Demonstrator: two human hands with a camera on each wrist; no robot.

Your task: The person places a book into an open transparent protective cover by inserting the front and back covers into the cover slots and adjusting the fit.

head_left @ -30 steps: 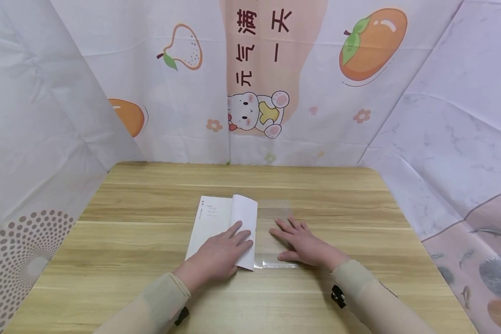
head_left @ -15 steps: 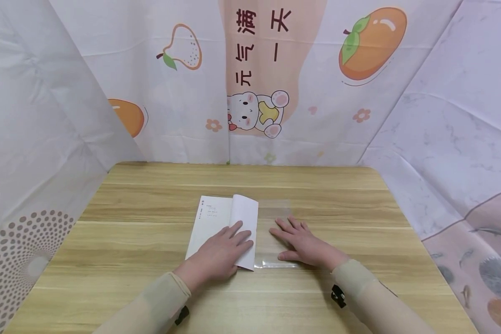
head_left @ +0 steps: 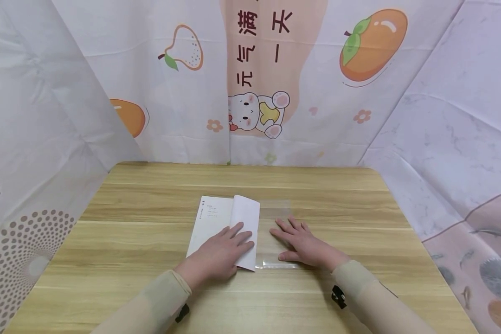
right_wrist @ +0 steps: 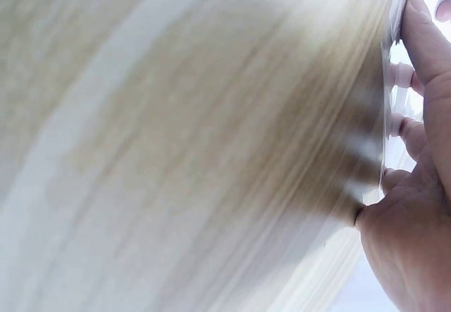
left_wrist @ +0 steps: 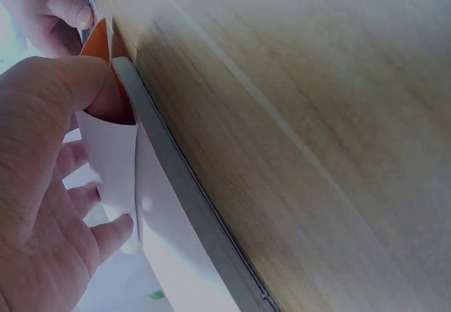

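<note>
We see book open on bench, clear sheet spread at right: setup seems done. Left hand, fingers pinching raised flap, not yet flat. Right hand, fingers splayed on sheet.

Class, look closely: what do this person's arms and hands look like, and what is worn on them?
The left hand and right hand are ungloved. The left sleeve and right sleeve are pale beige, with greyish-green bands near the wrists. A small black item shows under each forearm.

Illegibly small print on the booklet
</note>
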